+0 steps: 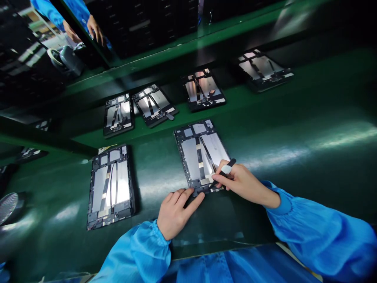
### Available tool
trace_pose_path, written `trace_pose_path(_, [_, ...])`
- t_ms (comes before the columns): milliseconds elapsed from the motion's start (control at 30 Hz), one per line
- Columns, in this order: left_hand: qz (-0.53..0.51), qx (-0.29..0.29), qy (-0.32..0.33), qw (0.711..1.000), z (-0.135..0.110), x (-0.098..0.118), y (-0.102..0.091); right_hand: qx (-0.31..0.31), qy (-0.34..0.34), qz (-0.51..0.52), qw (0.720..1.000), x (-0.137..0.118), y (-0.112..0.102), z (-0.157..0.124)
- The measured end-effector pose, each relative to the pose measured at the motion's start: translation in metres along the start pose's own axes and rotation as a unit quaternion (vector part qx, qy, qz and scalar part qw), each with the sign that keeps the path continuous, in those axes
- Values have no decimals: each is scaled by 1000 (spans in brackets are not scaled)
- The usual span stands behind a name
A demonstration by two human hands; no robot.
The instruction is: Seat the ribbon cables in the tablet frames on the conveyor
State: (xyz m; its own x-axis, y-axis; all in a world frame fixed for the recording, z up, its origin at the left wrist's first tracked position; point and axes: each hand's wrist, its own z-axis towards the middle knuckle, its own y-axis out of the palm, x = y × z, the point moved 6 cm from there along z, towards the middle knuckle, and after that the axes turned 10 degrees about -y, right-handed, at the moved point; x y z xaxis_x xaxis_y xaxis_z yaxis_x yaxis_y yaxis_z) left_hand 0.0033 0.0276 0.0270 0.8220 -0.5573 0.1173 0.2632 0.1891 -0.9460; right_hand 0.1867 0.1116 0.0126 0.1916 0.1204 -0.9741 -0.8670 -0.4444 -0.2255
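Note:
My right hand (pixel 240 184) is shut on a slim black-and-white pen-like tool (pixel 225 169), whose tip reaches a dark ribbon strip on an open-backed tablet (pixel 191 157). That tablet lies tilted on the bench, with silver panels and taped strips exposed. My left hand (pixel 178 210) rests flat with fingers apart, its fingertips on the tablet's lower edge. Part of the tablet's lower right corner is hidden behind my right hand. A similar open tablet (pixel 110 188) lies to the left, beyond the reach of my fingers.
Several more open tablets (pixel 204 89) lie in a row along a raised green shelf (pixel 165 118) beyond the glossy green bench mat (pixel 294 188). A co-worker's hands (pixel 94 29) in blue sleeves show at top left. A round metal mesh disc (pixel 7 208) sits at the left edge.

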Motion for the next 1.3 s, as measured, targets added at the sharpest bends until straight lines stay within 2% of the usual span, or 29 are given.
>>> trace_pose_path(333, [1, -6, -9, 1000, 2, 0, 1, -2, -1, -23, 1000, -3, 0, 1])
trace_pose_path(600, [-12, -40, -28, 999, 23, 4, 3, -3, -10, -65, 998, -5, -1, 2])
trace_pose_path(700, [-40, -46, -17, 998, 19, 2, 4, 14, -4, -43, 999, -1, -4, 0])
trace_pose_path(767, [-62, -40, -12, 997, 12, -1, 2, 54, -7, -11, 998, 1, -9, -1])
trace_pose_path(800, [-72, -37, -14, 997, 9, -3, 2, 95, -14, -9, 995, 3, -15, -2])
trace_pose_path(867, [-105, -29, -32, 994, 7, -9, 0, 217, -37, -21, 975, 5, -30, -4])
trace_pose_path(933, [-138, -12, -90, 986, 10, -21, -1, 325, -47, -6, 945, 10, -42, -7])
trace_pose_path(1000, [-135, 12, -176, 975, 17, -37, 0, 354, -28, 70, 932, 22, -42, -4])
trace_pose_path(1100, [-138, 12, -252, 958, 28, -49, 11, 323, 14, 188, 927, 36, -31, 2])
trace_pose_path(1167, [-232, 1, -277, 932, 32, -50, 21, 321, 20, 235, 917, 39, -27, 3])
trace_pose_path(1200, [-302, -10, -301, 904, 32, -50, 26, 323, 16, 249, 913, 39, -27, 2])
trace_pose_path(1233, [-375, -18, -333, 865, 30, -51, 29, 322, 9, 256, 911, 38, -27, 2])
trace_pose_path(1300, [-498, -27, -401, 768, 24, -54, 31, 321, -14, 253, 912, 36, -30, 4])
